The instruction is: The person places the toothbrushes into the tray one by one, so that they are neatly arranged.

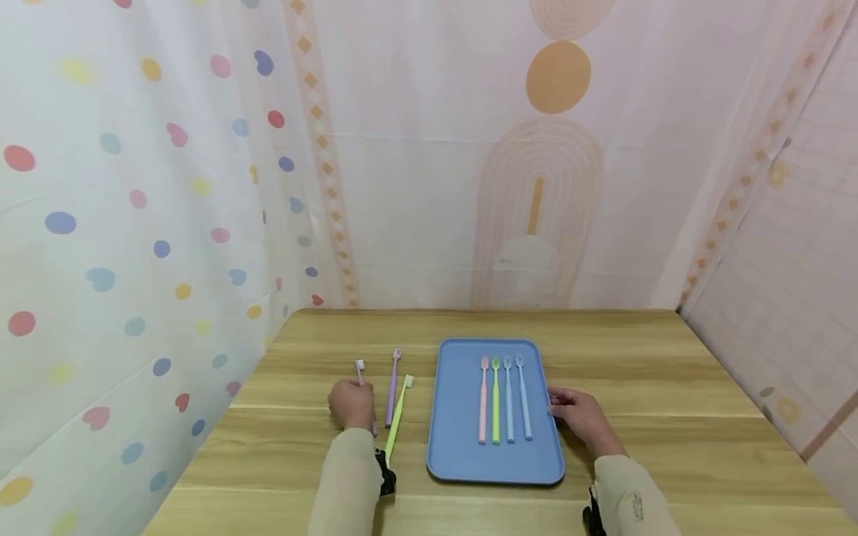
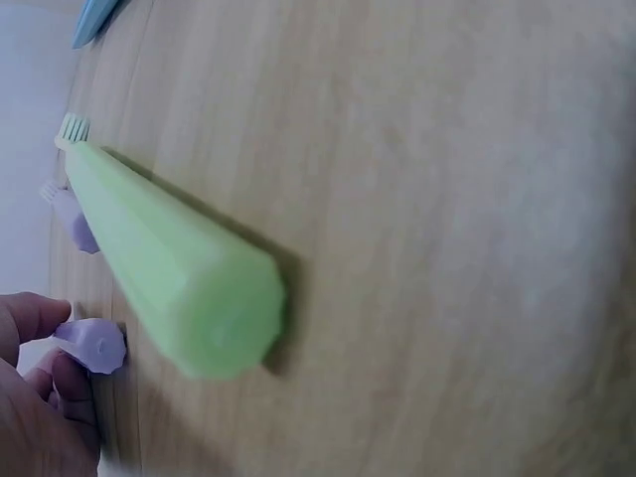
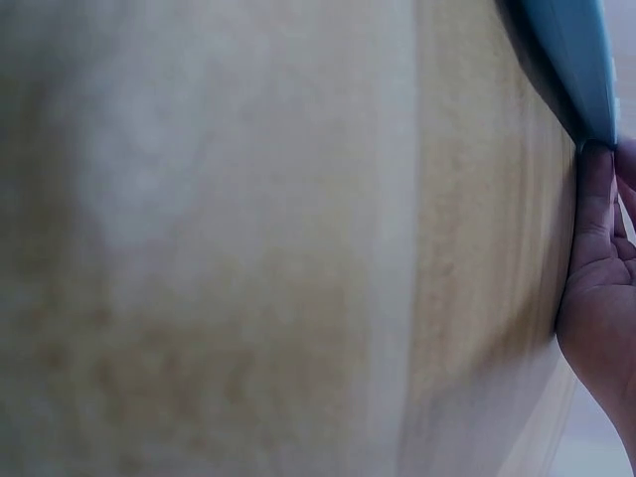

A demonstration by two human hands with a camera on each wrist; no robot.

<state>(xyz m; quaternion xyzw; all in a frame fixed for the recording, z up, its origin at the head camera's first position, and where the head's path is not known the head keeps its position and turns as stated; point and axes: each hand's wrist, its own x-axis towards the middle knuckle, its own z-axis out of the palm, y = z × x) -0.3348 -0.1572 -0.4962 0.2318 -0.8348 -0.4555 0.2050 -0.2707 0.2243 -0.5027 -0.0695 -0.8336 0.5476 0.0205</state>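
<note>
My left hand [image 1: 351,404] pinches a light purple toothbrush [image 2: 97,346] between thumb and fingers, low over the table. Its bristled head shows beyond the hand in the head view; the hand hides the middle of the handle. Just right of it lie a purple toothbrush [image 1: 392,391] and a yellow-green toothbrush [image 1: 397,420], whose handle end looms large in the left wrist view. My right hand [image 1: 582,417] grips the right rim of a blue tray [image 1: 456,439], fingertips at its edge. In the tray a pink toothbrush [image 1: 482,406], a green toothbrush [image 1: 496,406] and two light blue toothbrushes [image 1: 509,406] lie side by side.
The wooden table [image 1: 670,461] carries the tray near its middle, with the loose toothbrushes to the tray's left. Patterned curtains [image 1: 415,186] hang behind the table and along both sides.
</note>
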